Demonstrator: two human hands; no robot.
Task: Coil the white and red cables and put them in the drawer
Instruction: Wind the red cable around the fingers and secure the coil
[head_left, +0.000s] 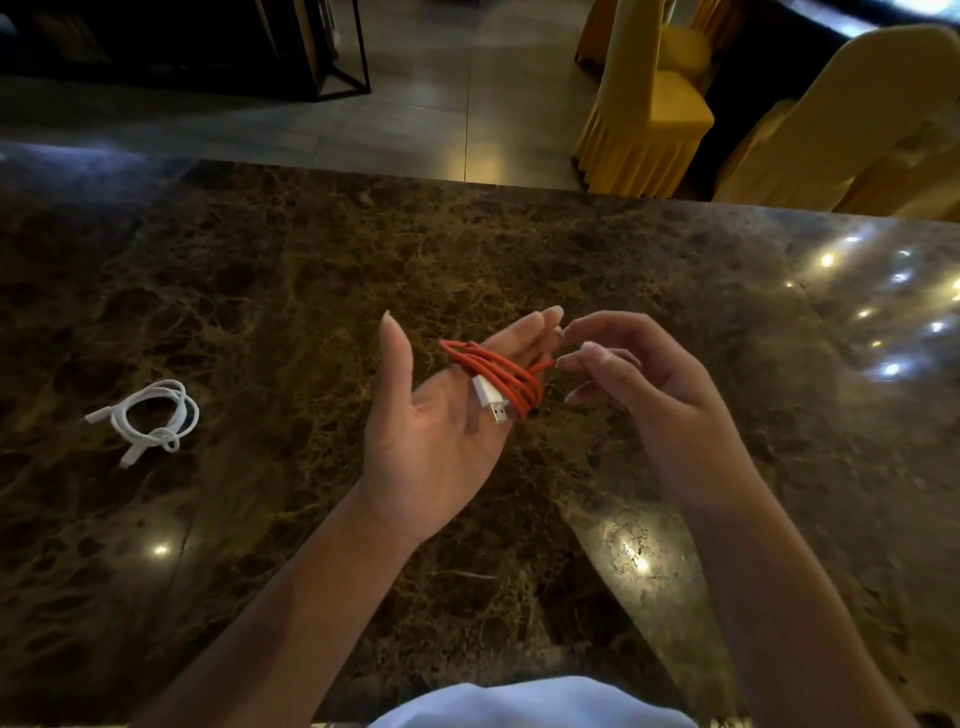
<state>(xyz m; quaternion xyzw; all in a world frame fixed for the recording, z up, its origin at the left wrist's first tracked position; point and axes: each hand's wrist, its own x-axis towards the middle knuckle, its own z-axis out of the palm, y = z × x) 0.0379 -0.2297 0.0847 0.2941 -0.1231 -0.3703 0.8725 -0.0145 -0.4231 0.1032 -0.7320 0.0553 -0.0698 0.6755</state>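
The red cable (496, 375) sits at the centre of the frame, wound in several loops around the straight fingers of the left hand (439, 415), which is held palm up with fingers and thumb spread apart. Its white plug (492, 401) lies across the palm. The right hand (649, 395), just beside it, pinches the cable's loose end between thumb and fingertips. At centre left, the white cable (156, 418) lies coiled on the brown marble table (311, 260). Yellow covered chairs (654, 104) stand at upper right.
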